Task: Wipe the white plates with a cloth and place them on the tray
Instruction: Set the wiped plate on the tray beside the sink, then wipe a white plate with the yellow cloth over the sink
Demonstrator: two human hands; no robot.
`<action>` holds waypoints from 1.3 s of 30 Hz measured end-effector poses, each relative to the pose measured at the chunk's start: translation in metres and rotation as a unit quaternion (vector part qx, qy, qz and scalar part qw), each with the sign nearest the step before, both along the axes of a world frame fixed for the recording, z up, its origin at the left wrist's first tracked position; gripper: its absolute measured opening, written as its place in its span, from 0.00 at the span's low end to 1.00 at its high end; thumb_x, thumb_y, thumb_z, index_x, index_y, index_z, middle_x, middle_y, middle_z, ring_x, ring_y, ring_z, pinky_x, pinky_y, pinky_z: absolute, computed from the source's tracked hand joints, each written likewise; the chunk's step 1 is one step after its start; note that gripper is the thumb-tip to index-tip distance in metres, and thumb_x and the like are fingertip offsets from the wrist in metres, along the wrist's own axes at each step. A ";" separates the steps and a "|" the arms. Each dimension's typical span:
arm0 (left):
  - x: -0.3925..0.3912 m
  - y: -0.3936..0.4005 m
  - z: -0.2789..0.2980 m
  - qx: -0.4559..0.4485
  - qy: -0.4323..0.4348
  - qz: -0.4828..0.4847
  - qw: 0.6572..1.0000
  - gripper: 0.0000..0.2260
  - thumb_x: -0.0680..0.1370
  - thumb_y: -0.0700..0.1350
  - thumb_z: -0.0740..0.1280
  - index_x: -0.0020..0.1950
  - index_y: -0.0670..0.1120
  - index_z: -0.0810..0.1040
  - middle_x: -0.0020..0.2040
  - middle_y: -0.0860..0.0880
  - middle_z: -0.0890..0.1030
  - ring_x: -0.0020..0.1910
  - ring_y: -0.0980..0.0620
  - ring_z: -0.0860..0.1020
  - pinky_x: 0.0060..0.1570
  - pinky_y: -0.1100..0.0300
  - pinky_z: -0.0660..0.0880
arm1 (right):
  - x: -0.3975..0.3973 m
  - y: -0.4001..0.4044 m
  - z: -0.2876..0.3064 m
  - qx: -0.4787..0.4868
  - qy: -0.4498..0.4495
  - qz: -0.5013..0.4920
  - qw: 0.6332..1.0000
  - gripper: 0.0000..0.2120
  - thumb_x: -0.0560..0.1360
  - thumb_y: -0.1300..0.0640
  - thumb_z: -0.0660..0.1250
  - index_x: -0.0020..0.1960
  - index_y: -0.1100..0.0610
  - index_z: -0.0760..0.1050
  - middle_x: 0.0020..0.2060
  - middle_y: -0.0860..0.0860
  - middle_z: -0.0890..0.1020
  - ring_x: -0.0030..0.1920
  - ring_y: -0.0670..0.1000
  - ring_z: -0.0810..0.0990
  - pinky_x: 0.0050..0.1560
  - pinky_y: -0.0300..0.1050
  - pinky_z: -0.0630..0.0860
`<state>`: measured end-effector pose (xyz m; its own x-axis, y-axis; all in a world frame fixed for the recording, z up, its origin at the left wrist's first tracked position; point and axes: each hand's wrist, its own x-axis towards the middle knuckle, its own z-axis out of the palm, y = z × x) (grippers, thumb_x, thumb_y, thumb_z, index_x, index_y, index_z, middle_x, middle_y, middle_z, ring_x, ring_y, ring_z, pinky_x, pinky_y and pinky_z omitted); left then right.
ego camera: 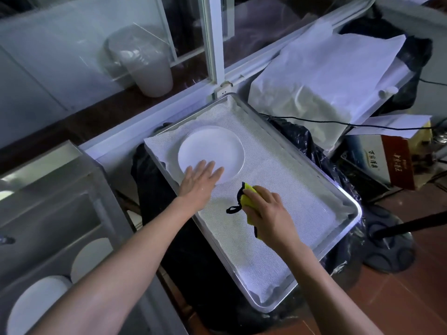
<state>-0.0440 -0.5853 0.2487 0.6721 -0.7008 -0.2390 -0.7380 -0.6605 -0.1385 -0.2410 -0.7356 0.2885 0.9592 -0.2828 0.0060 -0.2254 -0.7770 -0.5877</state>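
Left hand: the left hand (202, 181) is flat, fingers straight and a bit spread, lying on the near rim of the white plate (212, 151). Not gripping anything, just resting on it.

Right hand: the right hand (267, 209) has its fingers curled round a bunched-up yellow cloth (249, 193). The cloth has a dark edging, and a black loop of it dangles out on the left-hand side of the fist, down onto the liner.

Plate vs hands: the plate sits just beyond the left fingertips, flat on the tray. From the cloth hand it's up and to the left, close but not touching the cloth.

Tray: the metal tray (343, 226) is under both hands, lined with a white textured sheet (278, 165). The plate takes the far-left end of it; the right hand hovers over or rests on the middle, can't really tell which.

More plates: well behind the left forearm, down at the near-left corner, there's a stack of white plates (36, 303) and another white plate (90, 259) leaning up behind it, in what looks like a steel sink (48, 201).

Writing: way out past the right hand there's a brown and white box (387, 160) with Chinese characters on it, too small and skewed for me to read properly.

Other stuff: a black bag (314, 151) under the tray, a white paper-covered block (314, 78) beyond it, and a whitish bucket (145, 66) behind glass, far past the left hand.
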 end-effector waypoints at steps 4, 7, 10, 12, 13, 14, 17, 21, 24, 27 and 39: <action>0.005 -0.005 0.002 -0.007 -0.010 -0.001 1.000 0.36 0.81 0.42 0.64 0.83 0.54 0.47 0.83 0.47 0.49 0.82 0.43 0.48 0.76 0.38 0.55 | -0.001 0.002 -0.007 0.005 0.013 0.002 1.000 0.19 0.83 0.46 0.60 0.72 0.48 0.71 0.69 0.46 0.72 0.59 0.57 0.71 0.54 0.58 0.75; 0.005 -0.009 0.007 -0.025 0.003 0.006 1.000 0.32 0.81 0.41 0.63 0.82 0.52 0.53 0.82 0.46 0.53 0.81 0.42 0.51 0.75 0.39 0.58 | -0.001 0.004 -0.009 0.009 0.018 0.003 1.000 0.18 0.83 0.46 0.61 0.72 0.48 0.71 0.69 0.46 0.72 0.59 0.57 0.71 0.55 0.58 0.75; 0.000 -0.004 0.018 -0.038 0.020 0.015 0.999 0.25 0.82 0.41 0.60 0.79 0.49 0.63 0.80 0.45 0.62 0.80 0.42 0.57 0.74 0.43 0.62 | 0.003 0.010 -0.011 0.010 0.012 0.007 1.000 0.17 0.83 0.48 0.63 0.71 0.49 0.72 0.67 0.47 0.73 0.58 0.59 0.72 0.53 0.58 0.76; -0.007 0.008 0.025 -0.049 0.015 0.012 0.999 0.19 0.83 0.41 0.58 0.73 0.47 0.71 0.73 0.46 0.72 0.75 0.43 0.66 0.70 0.47 0.67 | 0.006 0.016 -0.012 0.010 0.007 0.012 1.000 0.17 0.83 0.49 0.63 0.71 0.48 0.72 0.67 0.46 0.73 0.57 0.58 0.72 0.51 0.57 0.76; -0.011 0.017 0.028 -0.070 0.010 0.012 0.997 0.17 0.83 0.41 0.57 0.70 0.46 0.74 0.68 0.47 0.76 0.72 0.44 0.69 0.67 0.48 0.69 | 0.009 0.020 -0.012 0.010 0.004 0.017 1.000 0.16 0.83 0.50 0.62 0.71 0.48 0.71 0.67 0.45 0.73 0.57 0.58 0.72 0.51 0.56 0.77; -0.016 0.027 0.031 -0.098 0.010 0.015 0.995 0.16 0.82 0.40 0.57 0.68 0.46 0.76 0.64 0.48 0.78 0.69 0.44 0.72 0.65 0.48 0.71 | 0.012 0.023 -0.011 0.009 0.002 0.023 1.000 0.16 0.83 0.50 0.62 0.71 0.47 0.71 0.67 0.45 0.73 0.57 0.58 0.71 0.50 0.57 0.77; -0.033 0.063 0.037 -0.170 0.010 0.049 0.984 0.14 0.79 0.37 0.61 0.61 0.47 0.80 0.55 0.51 0.82 0.62 0.46 0.77 0.59 0.50 0.74 | 0.022 0.036 -0.009 0.003 -0.005 0.041 0.999 0.16 0.83 0.51 0.62 0.70 0.47 0.71 0.66 0.45 0.73 0.57 0.59 0.72 0.51 0.58 0.77; -0.056 0.128 0.034 -0.223 0.014 0.119 0.967 0.10 0.79 0.39 0.65 0.55 0.45 0.84 0.51 0.48 0.85 0.55 0.45 0.81 0.53 0.47 0.79 | 0.041 0.068 -0.001 -0.001 -0.025 0.071 0.997 0.18 0.83 0.52 0.62 0.72 0.47 0.70 0.69 0.46 0.72 0.59 0.60 0.71 0.53 0.57 0.77; -0.071 0.190 0.025 -0.260 0.015 0.170 0.951 0.09 0.79 0.38 0.67 0.55 0.43 0.85 0.50 0.47 0.85 0.49 0.44 0.82 0.46 0.48 0.80 | 0.062 0.111 0.009 0.001 -0.037 0.106 0.994 0.20 0.82 0.50 0.63 0.73 0.48 0.70 0.71 0.48 0.71 0.63 0.60 0.71 0.57 0.56 0.76; -0.086 0.254 0.017 -0.241 0.031 0.225 0.944 0.08 0.78 0.40 0.67 0.53 0.43 0.85 0.47 0.46 0.84 0.45 0.43 0.82 0.41 0.49 0.80 | 0.080 0.166 0.017 0.002 -0.056 0.173 0.983 0.20 0.82 0.50 0.63 0.74 0.50 0.70 0.72 0.49 0.71 0.63 0.60 0.71 0.61 0.55 0.74; -0.107 0.474 -0.044 -0.207 0.180 0.498 0.823 0.17 0.82 0.48 0.64 0.70 0.52 0.78 0.64 0.47 0.82 0.62 0.43 0.79 0.57 0.50 0.78 | 0.122 0.409 -0.048 -0.002 0.029 0.340 0.940 0.21 0.83 0.49 0.61 0.75 0.50 0.69 0.71 0.49 0.71 0.65 0.59 0.72 0.58 0.57 0.76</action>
<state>-0.1508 -0.1118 0.2051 0.9007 0.0827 -0.4265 0.2529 -0.8981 0.3599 -0.1190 -0.3269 0.2407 0.9167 0.3961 -0.0525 0.2925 -0.7548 -0.5872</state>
